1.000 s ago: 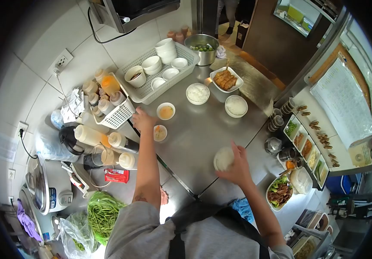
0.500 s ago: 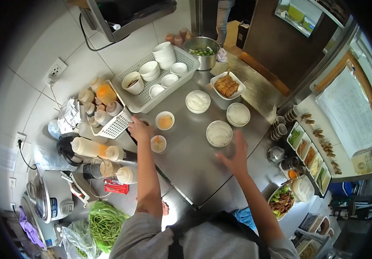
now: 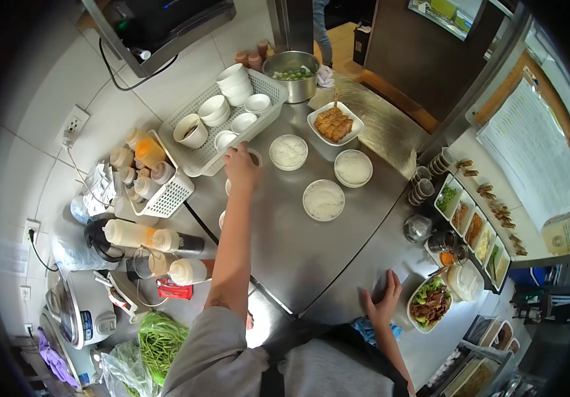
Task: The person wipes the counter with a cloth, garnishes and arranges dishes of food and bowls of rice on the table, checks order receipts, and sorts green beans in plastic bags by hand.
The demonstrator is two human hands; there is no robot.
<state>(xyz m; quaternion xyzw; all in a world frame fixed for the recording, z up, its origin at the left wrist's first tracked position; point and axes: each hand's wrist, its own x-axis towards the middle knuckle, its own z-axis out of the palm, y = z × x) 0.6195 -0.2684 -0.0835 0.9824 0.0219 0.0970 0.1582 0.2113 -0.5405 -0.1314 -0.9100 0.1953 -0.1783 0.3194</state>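
Note:
My left hand (image 3: 241, 169) reaches forward over the steel counter, its fingers closed on the rim of a small dish (image 3: 254, 157) with something brown in it. The hand partly covers two small soup bowls below it. Three bowls of white rice stand on the counter: one (image 3: 288, 153) right of the small dish, one (image 3: 353, 168) farther right, and one (image 3: 323, 200) nearer me. Fried cutlet pieces lie on a white square dish (image 3: 355, 130) behind them. My right hand (image 3: 383, 302) is low over the right counter, fingers apart and empty, left of a meat and lettuce plate (image 3: 430, 304).
A grey basket (image 3: 196, 162) of white bowls stands at the back left beside a metal pot (image 3: 299, 88). Sauce bottles (image 3: 126, 233) line the left side. Garnish trays (image 3: 473, 228) are at the right. A person's leg (image 3: 323, 33) shows in the doorway.
The nearest rice bowl was set down forward and my right hand let go, then drew back toward me. My left hand has moved forward and right with the small dish. The view has shifted.

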